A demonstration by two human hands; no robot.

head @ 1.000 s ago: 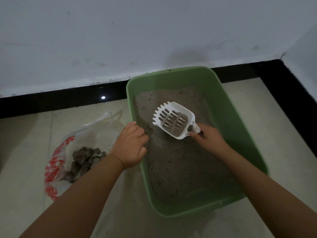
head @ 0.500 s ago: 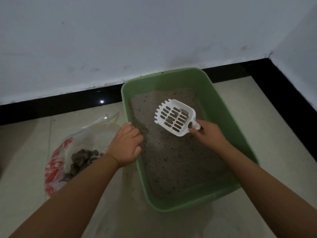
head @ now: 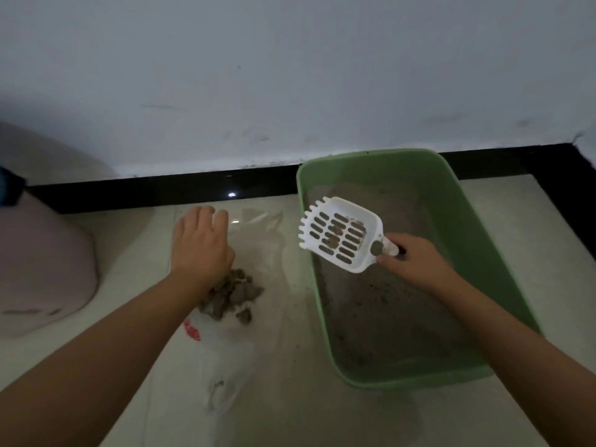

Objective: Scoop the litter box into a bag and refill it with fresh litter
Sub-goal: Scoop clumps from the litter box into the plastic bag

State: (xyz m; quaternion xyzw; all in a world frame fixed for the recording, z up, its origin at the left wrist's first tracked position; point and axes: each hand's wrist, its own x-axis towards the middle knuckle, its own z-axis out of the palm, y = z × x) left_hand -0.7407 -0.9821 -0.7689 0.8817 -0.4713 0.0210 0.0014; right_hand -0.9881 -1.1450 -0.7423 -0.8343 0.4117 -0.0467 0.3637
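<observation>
While green litter box (head: 458, 221) sits on the floor by the wall, clear bag (head: 258, 253) with clumps (head: 230, 293) lies left; right hand (head: 416, 262) grips white scoop (head: 342, 237) over litter; left hand (head: 201, 243) hovers relaxed over bag.

1. The green litter box (head: 451, 221) sits on the floor against the black skirting, a rectangular tub holding a shallow layer of grey litter (head: 380, 304).
2. The white slotted scoop (head: 342, 238) is held above the box's near-left part, tilted, comb edge pointing left (a few small clumps lie on its slots).
3. The clear plastic bag (head: 245, 317), with red print, lies flat on the floor just left of the box, holding a heap of brown-grey clumps (head: 232, 293).
</observation>
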